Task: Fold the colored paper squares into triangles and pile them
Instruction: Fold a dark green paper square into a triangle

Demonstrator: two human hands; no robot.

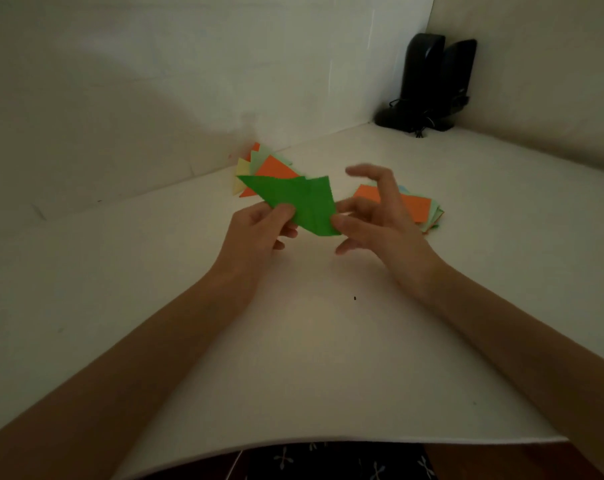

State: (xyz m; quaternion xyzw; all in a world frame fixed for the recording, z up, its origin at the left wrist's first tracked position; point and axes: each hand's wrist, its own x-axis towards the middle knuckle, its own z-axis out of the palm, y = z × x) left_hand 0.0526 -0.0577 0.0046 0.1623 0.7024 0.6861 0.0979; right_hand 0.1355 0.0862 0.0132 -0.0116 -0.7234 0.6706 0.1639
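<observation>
A green paper sheet (298, 202), partly folded, is held above the white table (311, 341) between both hands. My left hand (259, 230) pinches its lower left edge with thumb on top. At the sheet's right corner, my right hand (373, 216) pinches the paper with the thumb while the other fingers spread loosely. Behind the green sheet lies a pile of folded triangles (262, 166) in orange, pale green and yellow. To the right, partly hidden by my right hand, lies a stack of flat paper squares (418, 206) with orange on top.
Two black speakers (432, 81) with cables stand in the far right corner against the white walls. The table's front edge curves near my body, with dark patterned cloth (345, 462) below it.
</observation>
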